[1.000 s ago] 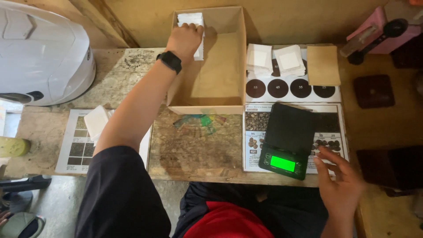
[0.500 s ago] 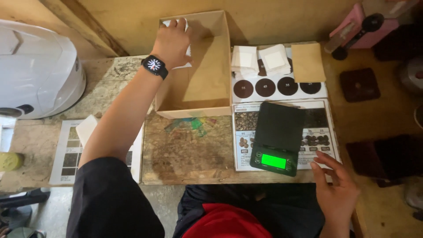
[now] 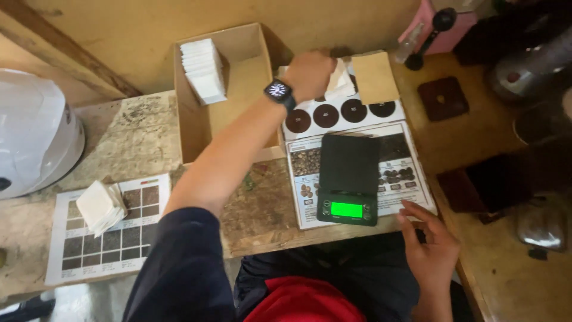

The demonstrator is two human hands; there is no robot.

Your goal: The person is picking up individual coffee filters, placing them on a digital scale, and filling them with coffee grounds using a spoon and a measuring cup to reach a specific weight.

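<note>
An open cardboard box (image 3: 205, 122) stands at the back of the worktop (image 3: 137, 140) with a stack of white paper packets (image 3: 204, 70) upright in its far left corner. Right of it lies a white card with dark round patches (image 3: 351, 113), and nearer, a printed sheet (image 3: 304, 179) under a black scale whose small screen (image 3: 347, 209) glows green. A chart of brown squares (image 3: 128, 229) lies at the near left.

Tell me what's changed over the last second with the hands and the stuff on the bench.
The left hand has left the white paper stack in the cardboard box and moved right, onto the white papers above the row of dark discs. Whether it grips them is unclear. The stack stays in the box. The right hand stays open by the black scale, which has not moved.
</note>
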